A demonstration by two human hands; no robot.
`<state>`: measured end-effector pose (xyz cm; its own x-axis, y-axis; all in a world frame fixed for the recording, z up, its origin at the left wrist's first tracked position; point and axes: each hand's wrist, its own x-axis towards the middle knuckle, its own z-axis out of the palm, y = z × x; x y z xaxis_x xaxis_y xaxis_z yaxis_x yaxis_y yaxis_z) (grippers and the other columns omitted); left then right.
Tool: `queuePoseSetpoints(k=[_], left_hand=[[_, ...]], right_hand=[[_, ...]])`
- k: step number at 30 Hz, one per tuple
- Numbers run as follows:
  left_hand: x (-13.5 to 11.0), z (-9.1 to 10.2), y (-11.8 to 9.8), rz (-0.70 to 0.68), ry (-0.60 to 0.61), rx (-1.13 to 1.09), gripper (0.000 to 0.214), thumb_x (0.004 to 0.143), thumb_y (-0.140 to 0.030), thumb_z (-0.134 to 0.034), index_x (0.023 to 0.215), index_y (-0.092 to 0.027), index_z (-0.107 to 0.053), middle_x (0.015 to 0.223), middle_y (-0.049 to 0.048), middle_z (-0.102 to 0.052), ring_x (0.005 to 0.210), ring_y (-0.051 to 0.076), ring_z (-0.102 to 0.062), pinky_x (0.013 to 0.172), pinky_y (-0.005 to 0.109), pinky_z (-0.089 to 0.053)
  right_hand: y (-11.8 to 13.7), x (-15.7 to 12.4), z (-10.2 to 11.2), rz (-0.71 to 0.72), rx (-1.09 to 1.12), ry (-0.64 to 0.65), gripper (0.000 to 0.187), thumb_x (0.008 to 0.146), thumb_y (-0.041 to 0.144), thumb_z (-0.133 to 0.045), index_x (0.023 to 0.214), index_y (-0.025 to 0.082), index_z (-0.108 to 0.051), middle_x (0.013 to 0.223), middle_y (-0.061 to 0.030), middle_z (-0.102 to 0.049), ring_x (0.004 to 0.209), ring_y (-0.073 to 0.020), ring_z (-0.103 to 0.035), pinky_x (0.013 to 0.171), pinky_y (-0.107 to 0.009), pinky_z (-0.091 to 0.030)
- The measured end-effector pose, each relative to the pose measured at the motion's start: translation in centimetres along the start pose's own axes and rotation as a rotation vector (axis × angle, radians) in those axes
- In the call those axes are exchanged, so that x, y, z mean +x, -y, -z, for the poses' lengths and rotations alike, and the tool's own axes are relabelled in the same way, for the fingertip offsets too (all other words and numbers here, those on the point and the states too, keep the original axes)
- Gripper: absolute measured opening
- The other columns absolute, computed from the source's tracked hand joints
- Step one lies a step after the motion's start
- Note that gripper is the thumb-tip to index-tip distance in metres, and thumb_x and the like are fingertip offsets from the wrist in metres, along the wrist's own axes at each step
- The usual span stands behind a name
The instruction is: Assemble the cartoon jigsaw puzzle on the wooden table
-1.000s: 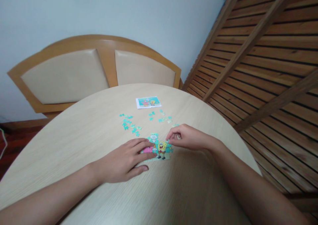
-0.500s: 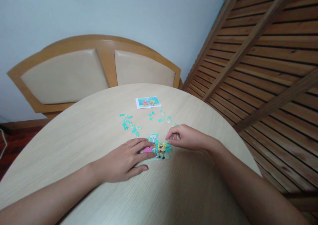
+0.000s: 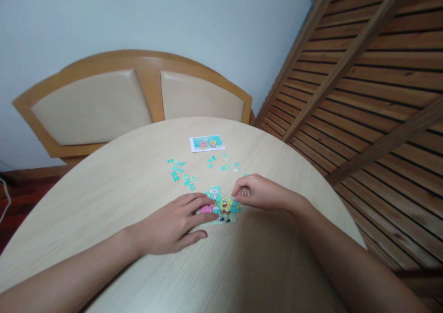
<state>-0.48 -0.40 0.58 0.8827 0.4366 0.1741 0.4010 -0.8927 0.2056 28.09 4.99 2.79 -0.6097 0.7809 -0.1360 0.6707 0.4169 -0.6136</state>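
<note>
A partly assembled cartoon jigsaw puzzle [image 3: 221, 205] lies on the round light wooden table [image 3: 145, 174]. My left hand [image 3: 173, 223] rests flat on the table with its fingers stretched out, the fingertips on the puzzle's left side. My right hand [image 3: 261, 193] sits at the puzzle's right edge with its fingers curled in a pinch; whether a small piece is in them I cannot make out. Loose teal puzzle pieces [image 3: 182, 174] lie scattered just beyond the puzzle, and more loose teal pieces [image 3: 228, 164] lie to the right of those.
A small reference picture card [image 3: 206, 143] lies at the far side of the table. Behind the table stands a wooden bench with two beige cushioned backs [image 3: 138, 96]. A slatted wooden wall [image 3: 374, 87] runs along the right.
Almost nothing has changed. My right hand's fingertips have shifted very slightly at the puzzle's right edge; my left hand has stayed in place.
</note>
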Motion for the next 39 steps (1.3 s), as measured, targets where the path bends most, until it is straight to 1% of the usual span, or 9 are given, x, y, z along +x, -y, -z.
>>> queuePoseSetpoints(k=[7,11,15,21,27,31,36,39], left_hand=[[0.01,0.03,-0.04,0.002,-0.029,-0.018,0.043,0.101,-0.036,-0.053,0.142,-0.025,-0.050,0.143,0.0127,-0.052,0.133,0.031,-0.047,0.112,0.051,-0.042],[0.02,-0.04,-0.03,0.002,-0.029,-0.019,0.043,0.101,-0.036,-0.053,0.142,-0.024,-0.051,0.143,0.0125,-0.052,0.133,0.030,-0.047,0.113,0.050,-0.041],[0.03,-0.04,-0.02,0.005,-0.018,-0.008,0.041,0.101,-0.036,-0.053,0.140,-0.024,-0.053,0.143,0.0127,-0.052,0.133,0.030,-0.047,0.113,0.050,-0.041],[0.09,0.01,-0.03,0.005,0.004,0.006,0.041,0.101,-0.036,-0.051,0.140,-0.023,-0.052,0.144,0.0134,-0.051,0.134,0.031,-0.046,0.114,0.051,-0.040],[0.00,-0.12,-0.02,-0.004,-0.031,-0.001,0.040,0.101,-0.036,-0.052,0.139,-0.024,-0.053,0.142,0.0129,-0.052,0.133,0.031,-0.047,0.113,0.051,-0.041],[0.04,-0.15,0.02,-0.011,-0.033,0.013,0.040,0.101,-0.035,-0.051,0.140,-0.023,-0.052,0.144,0.0128,-0.051,0.134,0.031,-0.046,0.114,0.051,-0.040],[0.14,-0.19,0.04,-0.023,-0.060,0.010,0.040,0.101,-0.034,-0.051,0.140,-0.024,-0.053,0.142,0.0128,-0.053,0.131,0.031,-0.048,0.112,0.051,-0.042],[0.11,-0.30,0.07,-0.036,-0.052,0.026,0.041,0.102,-0.034,-0.050,0.141,-0.023,-0.052,0.142,0.0133,-0.052,0.131,0.030,-0.048,0.112,0.051,-0.042]], right_hand=[[-0.21,0.03,-0.14,0.028,-0.032,-0.004,0.015,0.083,0.025,-0.066,0.090,0.017,-0.077,0.079,-0.0037,-0.074,0.070,-0.0158,-0.065,0.061,-0.024,-0.045],[-0.33,0.11,-0.08,0.084,-0.048,-0.004,0.014,0.085,0.025,-0.066,0.088,0.017,-0.077,0.079,-0.0036,-0.074,0.071,-0.0155,-0.065,0.064,-0.024,-0.046],[-0.45,0.09,0.07,0.145,-0.046,0.008,0.016,0.087,0.027,-0.067,0.090,0.018,-0.078,0.086,-0.0038,-0.074,0.073,-0.0149,-0.065,0.067,-0.024,-0.046],[-0.75,0.22,-0.01,0.131,-0.069,-0.013,0.019,0.080,0.032,-0.076,0.093,0.019,-0.079,0.090,-0.0037,-0.074,0.078,-0.0165,-0.064,0.070,-0.026,-0.047],[-0.90,0.20,-0.13,0.132,-0.050,0.012,0.020,0.082,0.033,-0.074,0.095,0.019,-0.079,0.091,-0.0037,-0.074,0.077,-0.0161,-0.064,0.070,-0.026,-0.047],[-0.76,0.13,-0.09,0.161,-0.064,0.003,0.019,0.083,0.033,-0.073,0.093,0.019,-0.079,0.090,-0.0039,-0.075,0.079,-0.0166,-0.065,0.072,-0.026,-0.048],[-0.51,0.09,-0.18,0.168,-0.077,-0.025,0.016,0.081,0.031,-0.074,0.089,0.018,-0.078,0.089,-0.0040,-0.075,0.080,-0.0170,-0.067,0.074,-0.026,-0.048],[-0.46,0.08,-0.22,0.172,-0.094,-0.022,0.014,0.079,0.028,-0.075,0.087,0.018,-0.078,0.088,-0.0034,-0.074,0.080,-0.0166,-0.067,0.074,-0.026,-0.048]])
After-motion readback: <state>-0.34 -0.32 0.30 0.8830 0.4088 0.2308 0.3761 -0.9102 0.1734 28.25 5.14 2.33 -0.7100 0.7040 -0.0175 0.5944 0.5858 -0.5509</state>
